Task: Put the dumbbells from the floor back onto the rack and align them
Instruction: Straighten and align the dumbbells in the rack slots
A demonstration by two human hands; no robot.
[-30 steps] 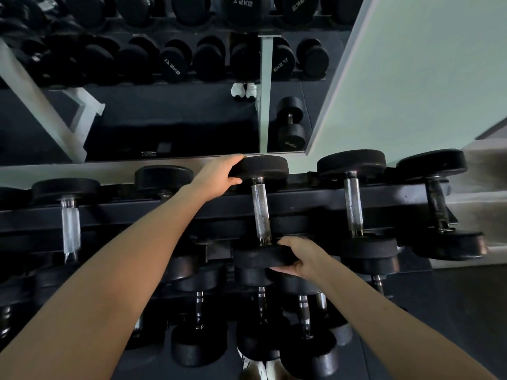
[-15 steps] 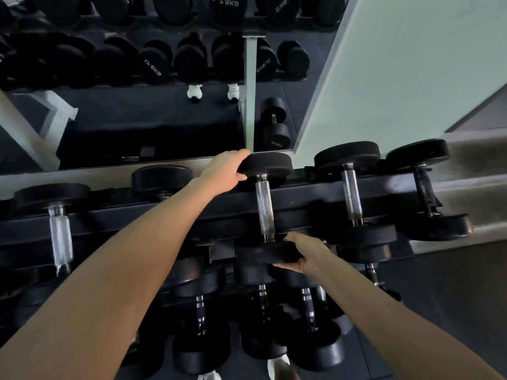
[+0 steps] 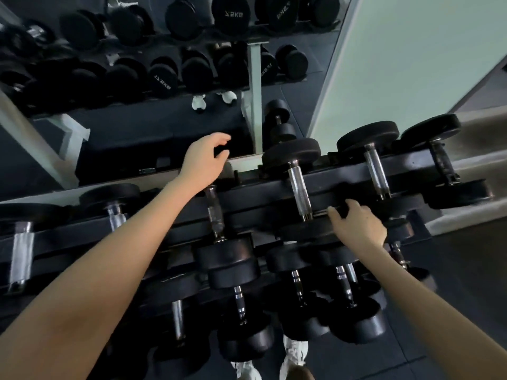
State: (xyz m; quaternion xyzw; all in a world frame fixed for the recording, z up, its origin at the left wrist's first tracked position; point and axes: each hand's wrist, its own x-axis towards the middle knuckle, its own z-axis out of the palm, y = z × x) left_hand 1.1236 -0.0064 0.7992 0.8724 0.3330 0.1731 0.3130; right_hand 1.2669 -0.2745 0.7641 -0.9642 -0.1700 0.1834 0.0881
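Note:
A black dumbbell with a chrome handle [image 3: 300, 192] lies across the top tier of the black rack [image 3: 340, 178]. Its far head [image 3: 291, 153] is beside the mirror's edge, and its near head is dark and partly hidden. My left hand [image 3: 204, 161] hovers to the left of the far head, fingers apart, holding nothing. My right hand [image 3: 356, 226] is at the near head's right edge with fingers spread, not wrapped around it. Another dumbbell's handle [image 3: 214, 212] shows just under my left forearm.
More dumbbells [image 3: 376, 174] fill the top tier on both sides, and several sit on the lower tier [image 3: 354, 319]. A wall mirror [image 3: 137, 127] behind reflects other racks and a dumbbell on the floor [image 3: 279, 122]. My shoes [image 3: 295, 352] stand on dark floor.
My left hand has let go of the far head and moved left and up. My right hand has loosened from the near head and shifted right. The view has swung left.

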